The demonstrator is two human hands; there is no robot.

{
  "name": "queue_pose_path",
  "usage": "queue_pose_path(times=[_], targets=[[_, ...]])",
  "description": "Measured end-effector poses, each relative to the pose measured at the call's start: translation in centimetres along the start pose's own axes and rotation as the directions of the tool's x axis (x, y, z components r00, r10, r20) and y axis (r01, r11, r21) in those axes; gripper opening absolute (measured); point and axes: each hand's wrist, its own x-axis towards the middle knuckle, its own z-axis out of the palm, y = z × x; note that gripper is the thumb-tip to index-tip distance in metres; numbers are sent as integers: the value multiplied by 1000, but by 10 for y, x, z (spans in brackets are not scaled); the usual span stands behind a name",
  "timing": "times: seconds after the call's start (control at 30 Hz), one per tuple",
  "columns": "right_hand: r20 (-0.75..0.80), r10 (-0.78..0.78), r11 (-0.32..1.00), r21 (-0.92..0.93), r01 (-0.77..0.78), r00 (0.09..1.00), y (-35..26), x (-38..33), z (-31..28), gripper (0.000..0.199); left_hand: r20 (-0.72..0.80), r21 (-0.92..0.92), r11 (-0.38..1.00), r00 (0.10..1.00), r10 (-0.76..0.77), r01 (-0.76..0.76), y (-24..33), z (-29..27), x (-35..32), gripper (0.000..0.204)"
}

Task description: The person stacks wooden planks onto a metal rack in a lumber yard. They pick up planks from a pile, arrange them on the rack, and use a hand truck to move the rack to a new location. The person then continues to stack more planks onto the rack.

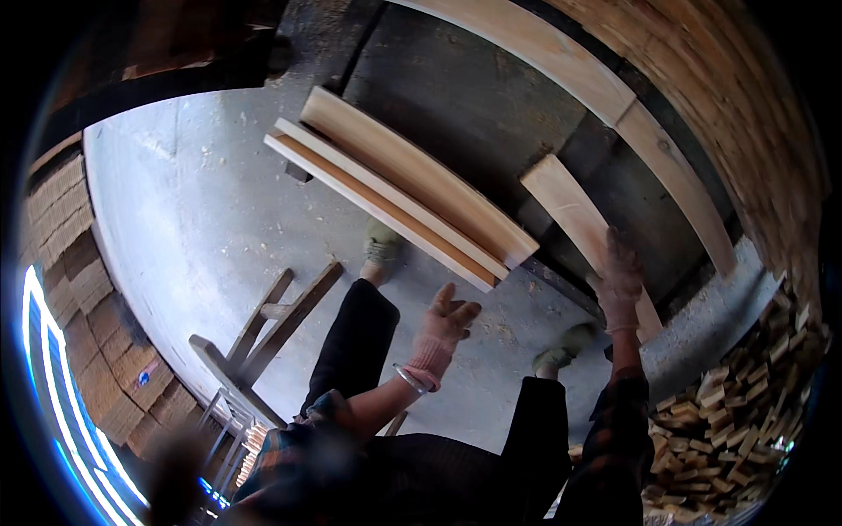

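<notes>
My right hand (pixel 619 279), in a pale work glove, is closed over a short wooden board (pixel 570 206), its thumb toward the board's left edge. The board lies slantwise, its far end over the dark bench top (pixel 474 88); part of it is hidden under the hand. My left hand (pixel 443 329), gloved, with a bangle at the wrist, is empty with fingers loosely apart. It hovers just short of the near end of a stack of planks (pixel 395 202), whose pieces lie side by side along the bench's near edge.
Long boards (pixel 675 167) run along the bench's far right side. Cut wood pieces (pixel 728 421) are heaped at lower right. A wooden trestle (pixel 272 324) stands to my left on the concrete floor (pixel 193 210). Stacked wood blocks (pixel 96 324) line the left wall.
</notes>
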Motion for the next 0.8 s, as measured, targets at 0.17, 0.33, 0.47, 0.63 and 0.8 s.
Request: queue_pose_path(times=[0.17,0.33,0.47,0.63,0.8], targets=[[-197,-272,806,489,334,942,-107,25,-19,56,5,25,999,999,-40,40,5,-4,-5,72],[-303,-337,770,457,446,892,-235,81,7,61,40,-50,999,999,16,-14,2,-4,-6,70],[-161,-200,838,482,254,966,-266,112,8,36,147,-223,972,983,105,-70,-19,-15,1,74],[-21,-319,794,539,280,947,-201,87,-42,38,83,-100,995,996,-23,31,-18,-6,8,64],[28,-143,632,772,69,989,-58,19,-64,39,102,-95,995,995,-3,13,-10,10,4,56]])
